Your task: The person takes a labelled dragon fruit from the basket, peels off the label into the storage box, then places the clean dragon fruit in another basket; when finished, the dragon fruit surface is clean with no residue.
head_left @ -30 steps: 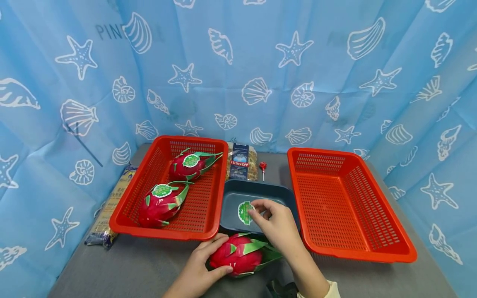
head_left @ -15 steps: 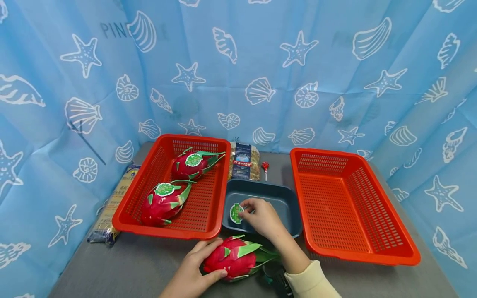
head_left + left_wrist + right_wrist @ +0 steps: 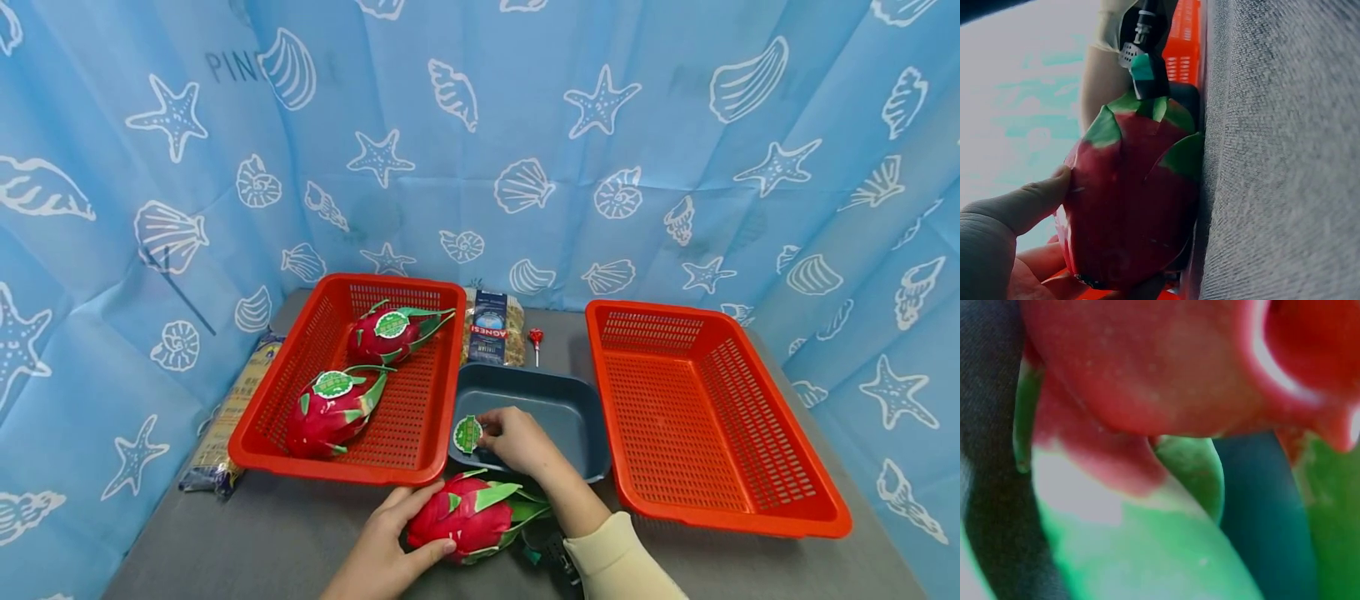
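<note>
Firstly, the head view: the left hand [image 3: 386, 537] holds a dragon fruit [image 3: 461, 518] lying on the grey table [image 3: 315, 542], its thumb on the near side and its fingers over the far side. The leafy end of this fruit points toward the right forearm. The right hand [image 3: 517, 440] pinches a round green label [image 3: 467, 434] between thumb and index finger, with the other fingers bent in. The label is over the left end of the dark tray [image 3: 558, 408]; whether it touches the tray cannot be told. The fruit lies just below the tray's near edge.

To the left stands a red basket [image 3: 341, 473] containing a front dragon fruit [image 3: 322, 429] and a rear dragon fruit [image 3: 375, 340], each bearing a similar green label. A second red basket [image 3: 652, 417] stands right of the tray. Behind the tray are a pasta bag [image 3: 487, 333] and, beside it, a red lollipop [image 3: 536, 335]. A long packet [image 3: 232, 412] lies along the outer side of the left basket.

Left wrist view: the thumb presses the fruit's side; the other fingers reach underneath in the picture, partly hidden. A black device [image 3: 1149, 78] shows beyond the leaves, before the right sleeve.

Right wrist view: blurred red skin and green leaf tips fill most of the picture at close range; the state of the fingers cannot be told there.
</note>
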### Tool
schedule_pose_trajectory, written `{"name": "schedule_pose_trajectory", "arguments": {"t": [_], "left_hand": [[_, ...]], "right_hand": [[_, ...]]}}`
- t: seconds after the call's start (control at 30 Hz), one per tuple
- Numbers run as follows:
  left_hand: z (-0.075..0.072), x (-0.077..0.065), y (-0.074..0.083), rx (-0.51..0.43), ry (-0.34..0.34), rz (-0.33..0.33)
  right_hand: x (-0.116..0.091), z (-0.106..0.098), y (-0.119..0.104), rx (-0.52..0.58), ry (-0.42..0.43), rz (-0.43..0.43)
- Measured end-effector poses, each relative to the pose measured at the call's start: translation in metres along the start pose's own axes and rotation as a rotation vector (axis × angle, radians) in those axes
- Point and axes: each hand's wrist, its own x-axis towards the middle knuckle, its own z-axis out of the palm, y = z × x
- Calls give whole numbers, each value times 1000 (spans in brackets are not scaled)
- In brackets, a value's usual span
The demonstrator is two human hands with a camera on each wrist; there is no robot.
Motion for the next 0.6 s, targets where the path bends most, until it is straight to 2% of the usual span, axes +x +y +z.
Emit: {"name": "schedule_pose_trajectory", "arguments": {"t": [0.17,0.33,0.6], "left_hand": [[0,0,-2,14,12,10],[0,0,-2,7,11,0],[0,0,-2,1,24,7]], "right_hand": [[1,1,-1,-40,-74,-6],[2,1,-1,-42,-96,6],[3,1,2,-126,-121,-66]]}}
